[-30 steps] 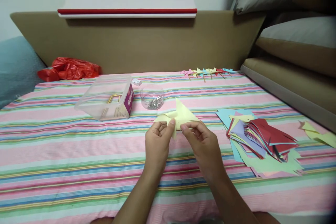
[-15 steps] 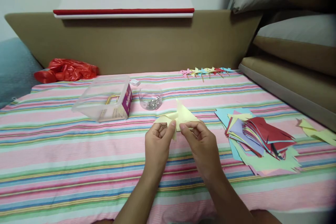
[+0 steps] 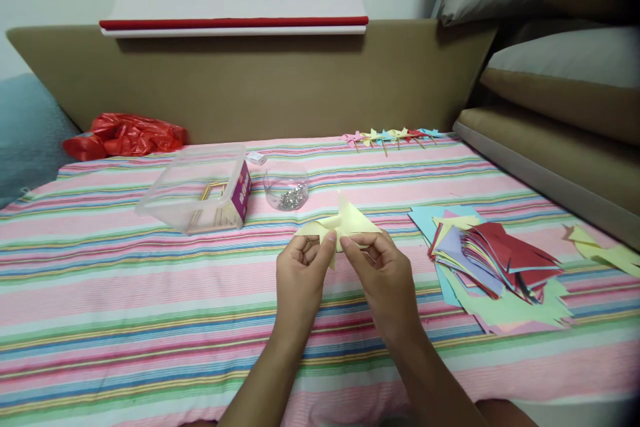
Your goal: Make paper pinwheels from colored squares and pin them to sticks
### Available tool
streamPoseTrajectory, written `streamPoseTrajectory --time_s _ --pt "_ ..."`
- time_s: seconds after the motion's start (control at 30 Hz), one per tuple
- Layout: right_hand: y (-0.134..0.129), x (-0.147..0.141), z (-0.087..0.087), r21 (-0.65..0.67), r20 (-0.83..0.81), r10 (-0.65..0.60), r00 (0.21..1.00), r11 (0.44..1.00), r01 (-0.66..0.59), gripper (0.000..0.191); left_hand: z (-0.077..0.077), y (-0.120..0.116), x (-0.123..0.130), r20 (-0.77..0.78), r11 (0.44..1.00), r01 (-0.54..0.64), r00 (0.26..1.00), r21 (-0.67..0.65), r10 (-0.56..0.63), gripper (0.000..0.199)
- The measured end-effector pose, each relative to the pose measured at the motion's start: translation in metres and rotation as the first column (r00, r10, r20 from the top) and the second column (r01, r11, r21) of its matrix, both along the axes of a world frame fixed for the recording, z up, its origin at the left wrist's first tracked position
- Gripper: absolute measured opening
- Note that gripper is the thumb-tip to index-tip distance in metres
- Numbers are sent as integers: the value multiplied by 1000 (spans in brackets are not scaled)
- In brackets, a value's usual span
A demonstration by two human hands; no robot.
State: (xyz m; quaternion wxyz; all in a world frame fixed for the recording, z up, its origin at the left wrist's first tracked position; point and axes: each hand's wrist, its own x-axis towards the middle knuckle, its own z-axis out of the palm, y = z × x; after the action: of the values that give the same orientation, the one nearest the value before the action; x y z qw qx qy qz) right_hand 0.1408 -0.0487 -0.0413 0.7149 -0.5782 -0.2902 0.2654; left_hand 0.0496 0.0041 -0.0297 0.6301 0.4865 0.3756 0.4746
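A pale yellow paper pinwheel [image 3: 352, 219] is held up in front of me, its corners folded in toward the middle. My left hand [image 3: 304, 272] pinches its left side, with the thumb near the centre. On the other side, my right hand [image 3: 383, 273] grips the paper between thumb and fingers, the thumb tip close to the left one. Both hands are closed on it, and the fingers behind the paper are partly hidden. Beyond the pinwheel stands a round clear tub [image 3: 286, 188] with small silvery pieces in its bottom.
A clear plastic box [image 3: 170, 203] holding thin sticks lies left of the tub. Cut coloured paper [image 3: 500, 260] is piled at right, beside a loose yellow piece [image 3: 603, 253]. Several finished pinwheels [image 3: 385, 137] lie at the back. A red plastic bag [image 3: 135, 135] rests far left.
My right thumb has slid slightly left along the paper, closer to the left thumb. Both hands still hold the pinwheel in nearly the same place.
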Motion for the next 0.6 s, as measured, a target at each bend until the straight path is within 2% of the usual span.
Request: streamPoseTrajectory --time_s 0.3,0.6 --pt "1 -1 -2 -2 0 -24 1000 1000 24 22 -1 -2 0 4 999 36 999 13 -36 26" --pt "2 -3 -4 8 17 -24 1000 1000 24 22 -3 -1 0 -38 998 20 999 53 -18 28"
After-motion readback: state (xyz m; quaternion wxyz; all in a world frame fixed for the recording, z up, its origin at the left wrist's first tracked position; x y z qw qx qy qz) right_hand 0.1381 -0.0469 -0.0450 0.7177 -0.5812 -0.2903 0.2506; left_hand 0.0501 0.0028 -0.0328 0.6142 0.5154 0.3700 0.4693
